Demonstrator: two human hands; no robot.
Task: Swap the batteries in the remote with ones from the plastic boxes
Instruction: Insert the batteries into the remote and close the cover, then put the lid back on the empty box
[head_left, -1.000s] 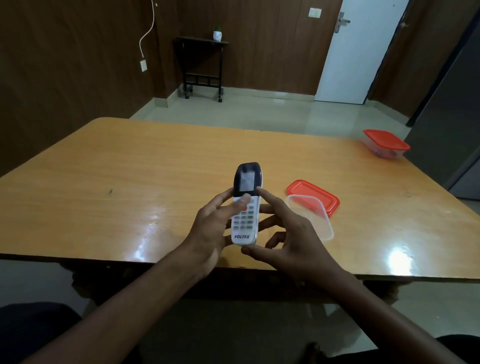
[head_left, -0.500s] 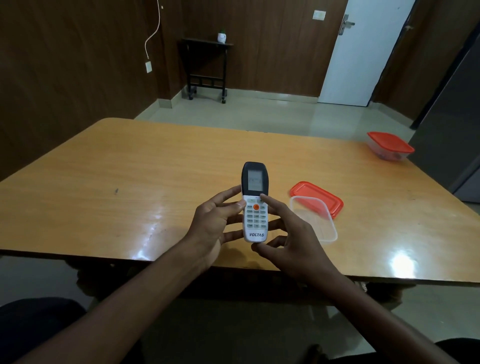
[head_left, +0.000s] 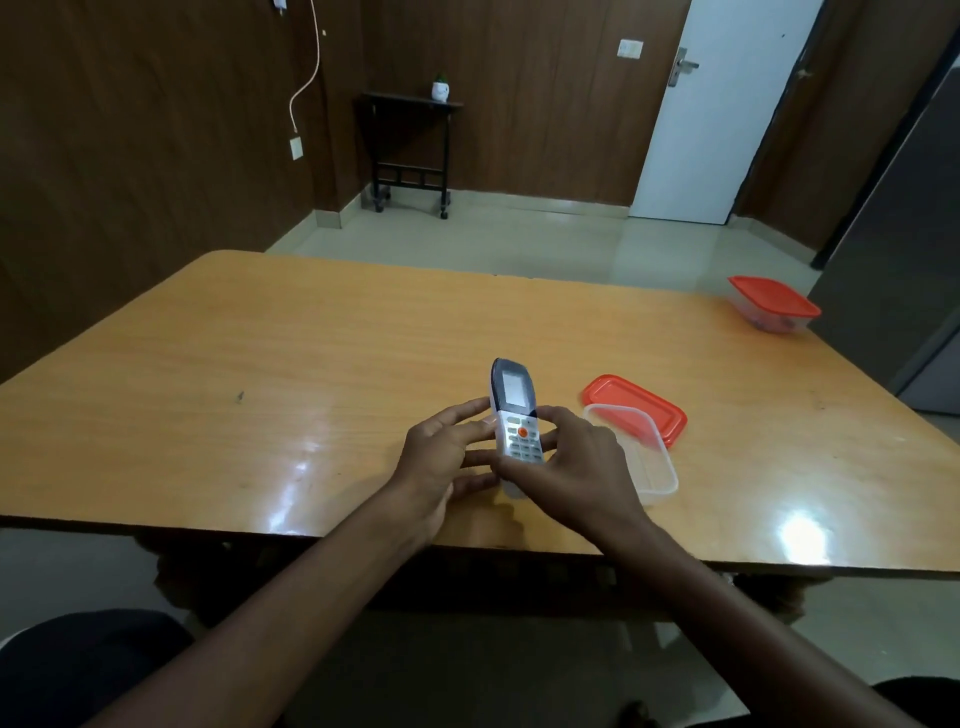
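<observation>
Both hands, left hand (head_left: 441, 457) and right hand (head_left: 576, 467), grasp the remote (head_left: 514, 415), keypad up; the swap looks unstarted, its battery cover unseen.

Wooden table (head_left: 322, 364), orange-brown, glossy, rounded far-left corner; light glare patches on near surface, small dark mark left of centre. Beyond it, pale tiled floor (head_left: 498, 239). Dark wood-panelled walls (head_left: 130, 156) on left and at back. Black side table (head_left: 410, 150) on castors against back wall, small white pot (head_left: 440, 91) with green plant on top. White door (head_left: 727, 109) at back right, metal handle (head_left: 681, 66) on left edge, wall switch (head_left: 630, 49) beside it. White cable (head_left: 306, 73) hanging down left wall above white socket plate (head_left: 295, 149). Grey cabinet (head_left: 904, 249) at far right.
</observation>
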